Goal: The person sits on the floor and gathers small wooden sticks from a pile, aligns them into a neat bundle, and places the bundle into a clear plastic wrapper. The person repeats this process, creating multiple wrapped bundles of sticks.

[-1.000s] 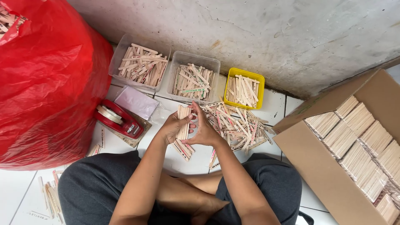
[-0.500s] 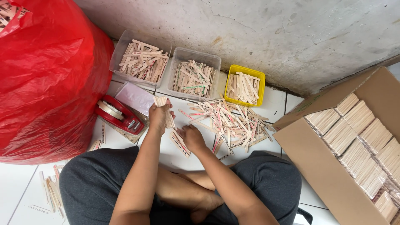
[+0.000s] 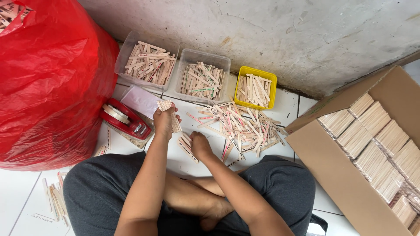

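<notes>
My left hand [image 3: 165, 121] grips a stack of flat wooden sticks [image 3: 169, 110] and holds it upright above the white tiled floor. My right hand [image 3: 200, 146] rests lower, on the floor, with its fingers closed on a few sticks [image 3: 187, 147] lying there. A loose pile of wooden sticks [image 3: 239, 126], some with coloured print, spreads just right of both hands. I sit cross-legged in dark trousers.
Along the wall stand two clear tubs [image 3: 147, 63] [image 3: 202, 80] and a yellow tub [image 3: 256, 88], all holding sticks. A red tape dispenser [image 3: 124, 118] lies left of my hands, beside a big red plastic bag [image 3: 48, 83]. A cardboard box [image 3: 372, 148] of bundled sticks stands at right.
My hands were together over the pile holding the stack. The left hand has since carried the stack to the left, and the right hand has dropped to the sticks on the floor.
</notes>
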